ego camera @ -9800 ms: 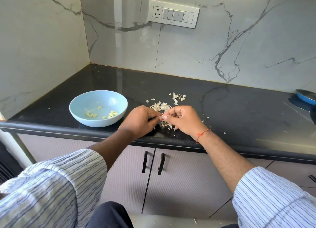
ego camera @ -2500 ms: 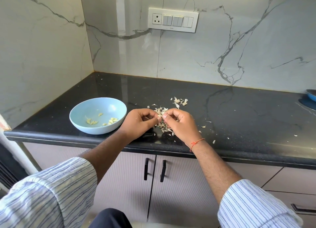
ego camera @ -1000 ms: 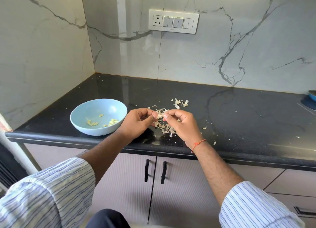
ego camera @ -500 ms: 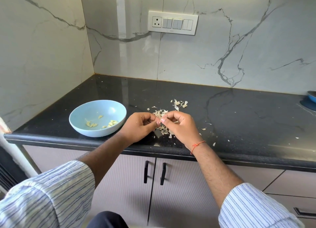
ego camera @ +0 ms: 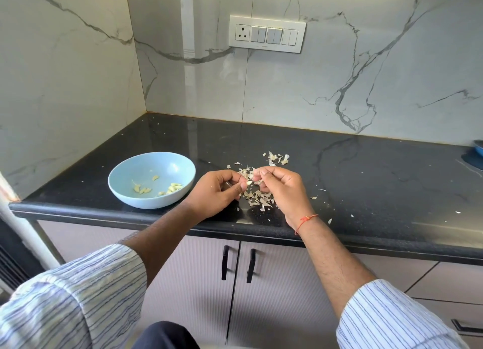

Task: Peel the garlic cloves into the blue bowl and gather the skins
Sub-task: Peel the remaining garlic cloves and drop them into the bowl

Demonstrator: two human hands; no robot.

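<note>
My left hand [ego camera: 215,191] pinches a small pale garlic clove [ego camera: 249,183] between thumb and fingertips, just above the counter. My right hand [ego camera: 283,189] is beside it, fingers curled, pinching a bit of garlic skin [ego camera: 257,171]. Under and between the hands lies a pile of papery skins [ego camera: 257,199]. A smaller heap of skins [ego camera: 278,159] lies just behind. The blue bowl [ego camera: 122,173] stands to the left of my left hand and holds several peeled cloves [ego camera: 173,188].
The black counter [ego camera: 379,181] runs right, with stray skin flecks [ego camera: 315,197] near its front edge. A blue dish [ego camera: 478,148] shows at the far right edge. Marble walls close the back and left. Cabinet doors with black handles [ego camera: 237,263] are below.
The hands have drawn slightly apart: the clove now shows bare at my left fingertips, and my right hand has pulled a piece of skin away. The bowl has not moved.
</note>
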